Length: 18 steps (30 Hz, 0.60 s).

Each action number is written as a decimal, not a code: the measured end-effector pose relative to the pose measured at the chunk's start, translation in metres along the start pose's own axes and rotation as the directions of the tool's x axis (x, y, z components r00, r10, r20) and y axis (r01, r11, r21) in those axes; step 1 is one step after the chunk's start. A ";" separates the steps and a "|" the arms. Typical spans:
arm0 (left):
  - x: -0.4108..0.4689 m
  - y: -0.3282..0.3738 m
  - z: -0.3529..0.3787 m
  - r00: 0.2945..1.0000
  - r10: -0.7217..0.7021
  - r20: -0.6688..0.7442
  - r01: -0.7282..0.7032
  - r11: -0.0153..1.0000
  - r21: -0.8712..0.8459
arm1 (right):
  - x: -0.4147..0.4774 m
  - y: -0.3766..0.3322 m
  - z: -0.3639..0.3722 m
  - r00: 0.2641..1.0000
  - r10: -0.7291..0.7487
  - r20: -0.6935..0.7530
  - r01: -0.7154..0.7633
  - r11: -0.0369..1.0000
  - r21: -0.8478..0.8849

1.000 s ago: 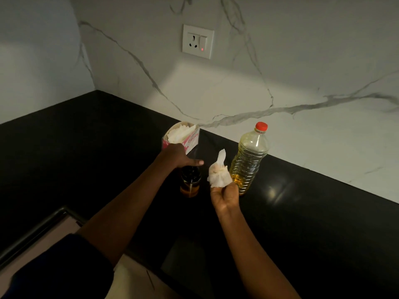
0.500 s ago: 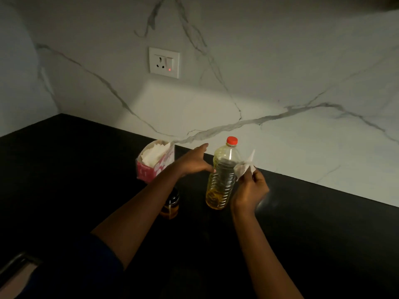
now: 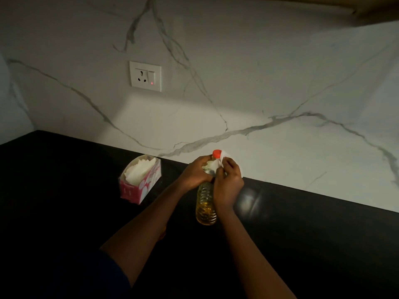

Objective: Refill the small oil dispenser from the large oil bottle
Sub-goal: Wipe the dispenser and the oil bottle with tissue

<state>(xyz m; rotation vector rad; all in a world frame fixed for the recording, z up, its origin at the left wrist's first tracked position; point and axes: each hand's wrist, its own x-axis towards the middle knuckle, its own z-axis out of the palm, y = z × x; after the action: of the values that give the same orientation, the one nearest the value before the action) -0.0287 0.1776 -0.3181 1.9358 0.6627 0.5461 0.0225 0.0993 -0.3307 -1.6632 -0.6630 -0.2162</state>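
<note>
The large oil bottle [image 3: 205, 203] stands upright on the black counter, clear plastic with yellow oil low inside and a red cap [image 3: 216, 153]. My left hand [image 3: 195, 173] grips its upper body from the left. My right hand [image 3: 227, 184] holds a white tissue [image 3: 216, 164] against the bottle's shoulder, just below the cap. The small oil dispenser is almost wholly hidden behind my left forearm; only a faint orange glint [image 3: 162, 233] shows there.
A pink tissue box [image 3: 141, 184] with white tissues sticking out sits left of the bottle on the black counter [image 3: 302, 234]. The marble wall behind carries a white socket [image 3: 145, 76] with a red light. A dark sleeve covers my left upper arm.
My left hand left the small dispenser and took hold of the large bottle. My right hand brought the tissue up onto the bottle's shoulder near the cap.
</note>
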 end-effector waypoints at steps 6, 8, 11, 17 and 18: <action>0.007 -0.005 0.012 0.991 0.042 -0.127 -0.011 0.972 0.236 | -0.007 0.013 0.001 0.971 -0.238 -0.007 0.235 0.963 -0.130; 0.007 -0.005 0.014 0.988 0.045 -0.145 -0.006 0.966 0.257 | -0.008 0.015 -0.001 0.953 -0.304 0.003 0.300 0.939 -0.166; 0.006 -0.004 0.018 0.981 0.053 -0.186 0.003 0.957 0.289 | -0.011 0.016 -0.003 0.936 -0.351 0.035 0.350 0.914 -0.206; -0.002 -0.001 0.018 0.995 0.005 -0.104 0.026 0.955 0.296 | -0.012 0.013 -0.011 0.942 -0.335 0.011 0.331 0.926 -0.180; -0.004 -0.001 0.015 0.997 -0.004 -0.071 0.024 0.961 0.275 | -0.011 0.013 -0.014 0.952 -0.305 0.000 0.302 0.942 -0.147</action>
<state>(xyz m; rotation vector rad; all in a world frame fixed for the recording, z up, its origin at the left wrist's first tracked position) -0.0226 0.1655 -0.3257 2.1772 0.8326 0.5363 0.0235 0.0818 -0.3442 -1.6880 -0.9041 -0.5149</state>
